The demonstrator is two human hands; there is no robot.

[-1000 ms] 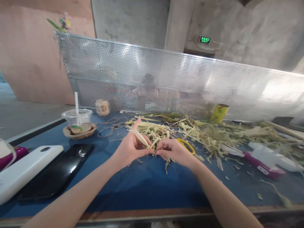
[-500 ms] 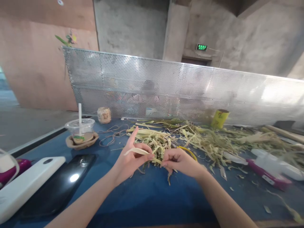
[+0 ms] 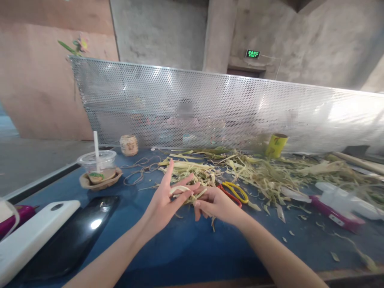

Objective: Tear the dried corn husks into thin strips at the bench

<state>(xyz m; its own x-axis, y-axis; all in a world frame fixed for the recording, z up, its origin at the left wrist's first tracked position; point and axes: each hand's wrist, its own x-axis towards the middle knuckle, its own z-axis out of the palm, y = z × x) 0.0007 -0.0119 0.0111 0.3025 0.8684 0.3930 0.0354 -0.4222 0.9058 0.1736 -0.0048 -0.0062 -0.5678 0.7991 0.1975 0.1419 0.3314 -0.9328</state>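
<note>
A pale, flat plant strip (image 3: 180,188), like dried husk, passes between the fingers of my left hand (image 3: 168,198). Its thumb and fingertips pinch the strip while the index finger points up. My right hand (image 3: 211,203) is closed close beside it, thumb and fingers pinching the strip's other end; the fingertips of both hands nearly meet. Directly behind the hands lies a heap of husk strips (image 3: 192,170) in yellow-green. Scissors with yellow and red handles (image 3: 240,192) rest just right of my right hand, partly hidden by husk.
On the left are a lidded cup (image 3: 97,164) with a straw, a black phone (image 3: 72,236) and a white power bank (image 3: 39,236). A wrapped jar (image 3: 129,145) and yellow cylinder (image 3: 276,146) stand by the perforated metal screen (image 3: 168,92). A magenta-and-white tool (image 3: 336,214) lies right.
My right hand has moved left, closer to my left hand, uncovering the scissors' handles. The left fingers have shifted around the strip, and less of its loose end shows. The view has shifted slightly.
</note>
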